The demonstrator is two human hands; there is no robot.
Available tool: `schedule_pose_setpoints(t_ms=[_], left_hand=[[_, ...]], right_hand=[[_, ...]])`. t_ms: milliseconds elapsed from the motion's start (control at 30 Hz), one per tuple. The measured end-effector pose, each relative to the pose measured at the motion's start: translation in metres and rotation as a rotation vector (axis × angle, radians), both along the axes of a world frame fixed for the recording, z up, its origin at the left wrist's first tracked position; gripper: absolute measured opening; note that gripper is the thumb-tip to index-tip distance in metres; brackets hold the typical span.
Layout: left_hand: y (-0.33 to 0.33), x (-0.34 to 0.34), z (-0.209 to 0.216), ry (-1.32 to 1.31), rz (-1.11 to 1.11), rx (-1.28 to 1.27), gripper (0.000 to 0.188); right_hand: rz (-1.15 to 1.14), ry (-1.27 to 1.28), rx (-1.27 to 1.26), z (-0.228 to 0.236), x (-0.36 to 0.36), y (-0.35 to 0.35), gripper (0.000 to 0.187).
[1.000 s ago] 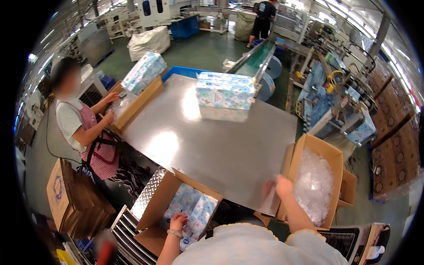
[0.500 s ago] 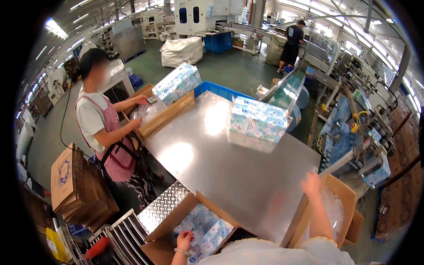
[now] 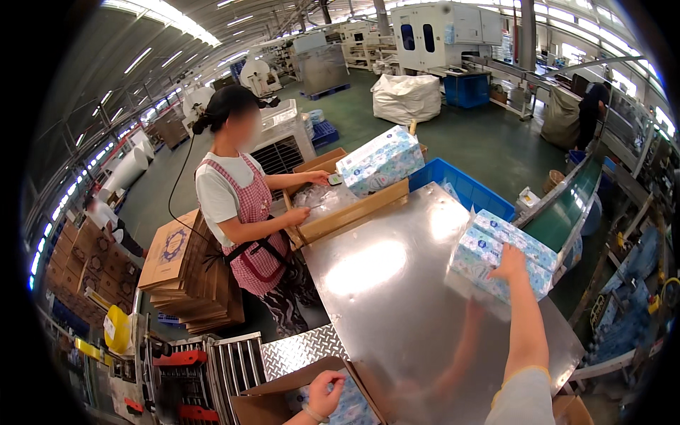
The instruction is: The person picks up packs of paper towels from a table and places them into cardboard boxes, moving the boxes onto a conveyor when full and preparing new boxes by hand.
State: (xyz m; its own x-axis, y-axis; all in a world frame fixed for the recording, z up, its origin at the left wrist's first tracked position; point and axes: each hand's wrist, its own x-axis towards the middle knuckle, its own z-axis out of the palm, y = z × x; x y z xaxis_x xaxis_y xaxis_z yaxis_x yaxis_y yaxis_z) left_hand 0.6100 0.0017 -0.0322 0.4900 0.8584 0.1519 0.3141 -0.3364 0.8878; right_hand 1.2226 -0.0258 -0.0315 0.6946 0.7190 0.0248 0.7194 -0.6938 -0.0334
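Note:
My right hand (image 3: 510, 265) reaches over the metal table and touches a blue-and-white patterned bundle of tissue packs (image 3: 490, 249) in clear film. Its thumb and fingers are apart against the bundle's near side and top. Low in the view, my left hand (image 3: 326, 394) is above an open carton (image 3: 263, 405) with similar patterned packs (image 3: 348, 406) inside. Its fingers are curled in, and whether anything is between them is hidden.
Across the metal table (image 3: 397, 319) a co-worker (image 3: 244, 212) handles clear film (image 3: 327, 200) in a carton, beside another patterned bundle (image 3: 381, 163). A blue crate (image 3: 467, 188) and green conveyor (image 3: 572, 198) border the far side. Roller track (image 3: 237, 365) and flat cartons (image 3: 188, 269) lie left.
My right hand has moved from beside the box on the right to the bundle on the table. My left hand stays by the carton. The view has turned left.

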Motion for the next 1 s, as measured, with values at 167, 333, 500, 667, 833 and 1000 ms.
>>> schedule_pose_setpoints(t_ms=[167, 333, 500, 667, 833, 1000], left_hand=[[0.02, 0.09, 0.016, 0.165, -0.372, 0.299, 0.019], [0.028, 0.187, 0.032, 0.563, -0.362, 0.68, 0.078], [0.022, 0.196, 0.02, 0.708, -0.568, 0.514, 0.089], [0.028, 0.181, 0.014, 0.616, -0.709, 0.517, 0.08], [0.017, 0.157, 0.017, 0.573, -0.939, 0.691, 0.073], [0.001, 0.131, 0.044, 0.381, -0.94, 1.024, 0.069]], right_hand=[[0.399, 0.194, -0.029, 0.007, -0.045, 0.018, 0.09], [0.928, 0.538, 0.014, 0.013, -0.156, -0.016, 0.102], [0.337, 0.157, 0.329, 0.062, -0.043, -0.008, 0.086], [-0.245, -0.132, 0.038, 0.002, 0.095, -0.074, 0.126], [-0.268, 0.222, 0.053, 0.005, 0.063, -0.095, 0.132], [-0.214, 0.19, 0.272, -0.039, -0.002, -0.133, 0.125]])
